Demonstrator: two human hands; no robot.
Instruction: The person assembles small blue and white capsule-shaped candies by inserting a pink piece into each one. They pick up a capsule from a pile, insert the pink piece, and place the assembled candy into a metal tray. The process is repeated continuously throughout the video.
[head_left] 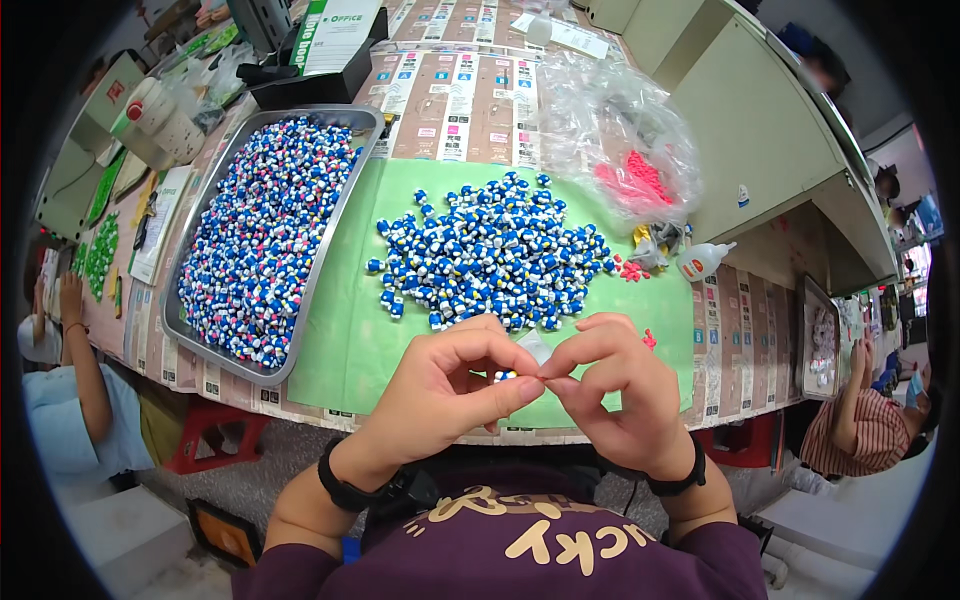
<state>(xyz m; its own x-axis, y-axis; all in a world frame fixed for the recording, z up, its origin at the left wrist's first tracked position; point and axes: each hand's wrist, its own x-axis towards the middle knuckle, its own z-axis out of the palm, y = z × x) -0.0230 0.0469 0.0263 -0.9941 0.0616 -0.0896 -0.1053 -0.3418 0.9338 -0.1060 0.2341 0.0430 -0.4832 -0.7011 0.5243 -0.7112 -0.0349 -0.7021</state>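
Note:
My left hand (pixel 435 375) pinches a small blue-and-white figure piece (pixel 505 377) between thumb and fingers, above the near edge of a green mat (pixel 345 320). My right hand (pixel 625 385) meets it at the fingertips, closed in a pinch; whatever it grips is too small to make out. Just beyond both hands spreads a heap of similar blue-and-white pieces (pixel 490 255) with yellow spots. A small whitish square (pixel 535 347) shows between my hands. Tiny pink pieces (pixel 630 271) lie right of the heap, and a few more sit by my right fingers.
A metal tray (pixel 245 373) full of blue-and-white pieces with pink bits stands left. At right are a white squeeze bottle (pixel 703 261), a clear plastic bag (pixel 600 110) with pink pieces, and a grey cabinet (pixel 735 130). People work at both sides. A black box (pixel 320 85) stands behind the tray.

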